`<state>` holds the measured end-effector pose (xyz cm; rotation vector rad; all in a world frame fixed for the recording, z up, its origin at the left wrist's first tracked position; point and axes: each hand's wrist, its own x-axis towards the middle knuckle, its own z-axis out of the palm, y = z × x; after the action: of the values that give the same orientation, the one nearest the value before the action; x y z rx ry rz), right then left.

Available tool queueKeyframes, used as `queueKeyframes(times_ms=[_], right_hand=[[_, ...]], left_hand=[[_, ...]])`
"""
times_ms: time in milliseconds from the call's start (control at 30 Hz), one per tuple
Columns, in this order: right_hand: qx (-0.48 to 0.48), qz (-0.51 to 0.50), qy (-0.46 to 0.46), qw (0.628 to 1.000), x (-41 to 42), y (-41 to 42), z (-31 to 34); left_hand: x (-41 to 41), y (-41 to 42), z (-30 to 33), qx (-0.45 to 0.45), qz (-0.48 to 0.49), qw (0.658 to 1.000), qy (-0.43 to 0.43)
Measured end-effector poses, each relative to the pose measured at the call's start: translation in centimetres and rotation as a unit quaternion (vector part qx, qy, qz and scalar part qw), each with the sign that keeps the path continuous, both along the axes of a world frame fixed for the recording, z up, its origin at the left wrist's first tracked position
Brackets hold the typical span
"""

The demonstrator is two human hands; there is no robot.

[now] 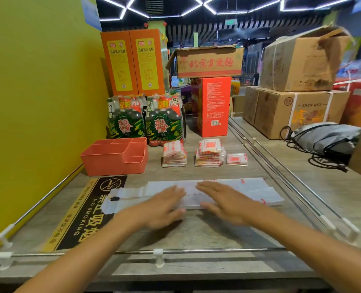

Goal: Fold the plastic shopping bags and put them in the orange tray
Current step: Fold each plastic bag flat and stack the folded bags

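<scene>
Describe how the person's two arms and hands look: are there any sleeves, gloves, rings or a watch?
Both forearms are bare up to the frame edge; no sleeves show. The left hand and right hand wear no gloves. No ring, watch or bracelet is visible, though motion blurs the fingers.

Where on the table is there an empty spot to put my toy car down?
Bare table lies between the spread bag and the front rail. A narrower strip runs between that bag and the folded bag stacks. It is crowded at the back, around the orange tray, bottle packs and red box.
</scene>
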<state>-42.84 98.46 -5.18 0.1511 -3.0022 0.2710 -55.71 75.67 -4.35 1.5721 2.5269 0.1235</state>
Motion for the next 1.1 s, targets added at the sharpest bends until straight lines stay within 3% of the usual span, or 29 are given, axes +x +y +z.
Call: queueKeyframes(times_ms=[167, 367, 700, 900, 1100], right_hand=[[-0.014, 0.007, -0.167, 0.986, 0.8, -3.5, -2.0], [0.001, -0.029, -0.226, 0.974, 2.4, -1.5, -1.6], [-0.013, -0.197, -0.308, 0.931, 8.9, 5.7, 0.2], [0.047, -0.207, -0.273, 0.938, 8.1, 5.4, 1.1], [0.022, -0.058, -0.148, 0.987, 5.1, 3.0, 0.9]], left_hand=[[2.1, 0.8, -2.6, -0.087, -0.003, 0.995, -0.038], [1.3, -0.5, -2.7, -0.127, -0.001, 0.991, -0.04], [0.9, -1.7, -3.7, -0.137, 0.025, 0.989, -0.052], [1.3, -1.9, -2.9, -0.145, 0.057, 0.987, -0.037], [0.6, -0.5, -2.3, -0.054, -0.011, 0.998, -0.001]])
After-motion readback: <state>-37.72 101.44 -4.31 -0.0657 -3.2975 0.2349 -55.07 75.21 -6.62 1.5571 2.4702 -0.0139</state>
